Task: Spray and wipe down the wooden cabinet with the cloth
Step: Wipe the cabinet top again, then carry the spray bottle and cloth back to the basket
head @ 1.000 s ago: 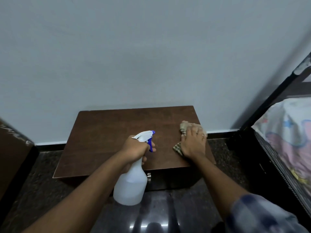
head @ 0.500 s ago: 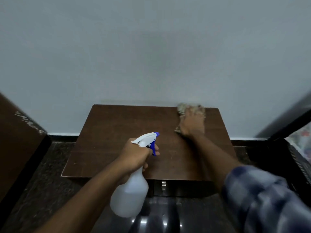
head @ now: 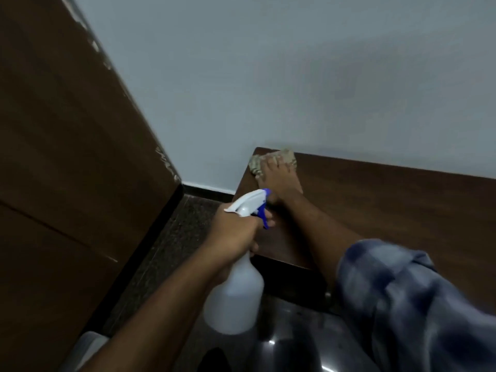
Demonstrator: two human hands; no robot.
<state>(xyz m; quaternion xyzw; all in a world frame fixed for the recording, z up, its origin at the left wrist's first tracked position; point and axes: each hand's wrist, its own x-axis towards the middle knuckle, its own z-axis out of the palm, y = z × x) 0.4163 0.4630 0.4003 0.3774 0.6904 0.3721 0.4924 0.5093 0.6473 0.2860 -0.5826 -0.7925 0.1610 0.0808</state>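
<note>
One pale grey wall [head: 295, 76] fills the view from 11 to 2 o'clock. One tall dark brown wooden panel [head: 67, 157], its edge chipped pale, takes the whole 9 o'clock side. One low dark brown wooden cabinet [head: 389, 205] lies from 3 to 4 o'clock, its back edge against the wall and its flat top showing. One dark speckled stone floor [head: 174, 237] runs between panel and cabinet down to 6 o'clock, with one black skirting strip [head: 206, 189] where it meets the wall.

Two bare forearms come in from 6 and 5 o'clock; the right one wears one blue checked sleeve [head: 402, 291].

One translucent white plastic spray bottle [head: 233, 299] is the only container. It hangs over the floor at 6 o'clock, just off the cabinet's near left corner; I cannot tell how much liquid it holds. The left hand [head: 236, 234] grips its neck with curled fingers, beside the blue trigger [head: 264, 216], and the white nozzle points toward 1 o'clock.

The right hand [head: 279, 181] lies flat with straight, spread fingers, pressing on one crumpled beige patterned cloth [head: 256, 163] at the cabinet top's far left corner, close to the wall.
</note>
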